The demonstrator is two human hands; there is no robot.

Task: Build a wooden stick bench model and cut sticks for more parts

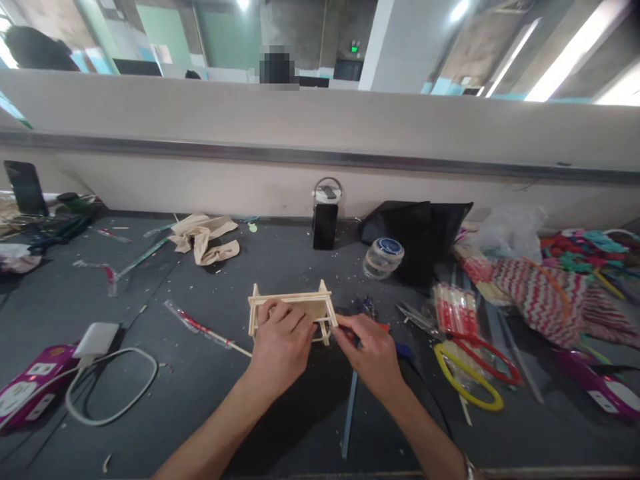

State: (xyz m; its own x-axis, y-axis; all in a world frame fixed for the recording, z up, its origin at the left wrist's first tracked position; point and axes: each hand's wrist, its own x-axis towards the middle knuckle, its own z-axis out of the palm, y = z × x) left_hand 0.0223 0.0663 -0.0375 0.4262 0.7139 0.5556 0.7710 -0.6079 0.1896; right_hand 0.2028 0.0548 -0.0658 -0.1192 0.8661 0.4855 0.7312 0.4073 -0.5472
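Note:
A small frame built of pale wooden sticks [290,297] stands on the dark table in front of me. My left hand [285,333] is closed over its near side, the curled fingers hiding part of the inside. At the frame's right corner, my right hand [367,347] pinches a stick between thumb and fingers. A blue-grey strip like a ruler [350,413] lies under my right wrist. Just beyond that hand is a dark blue tool [367,307], partly hidden and blurred. To the left, a stick in a red and clear wrapper [200,329] points toward my left hand.
Scissors with red and yellow handles [467,377] lie right, beside red-wrapped sticks [455,310]. A clear jar with a blue lid [383,258], a phone [325,227] and a black bag [425,233] stand behind. Crumpled cloth [205,239] and a purple power strip [40,383] are left.

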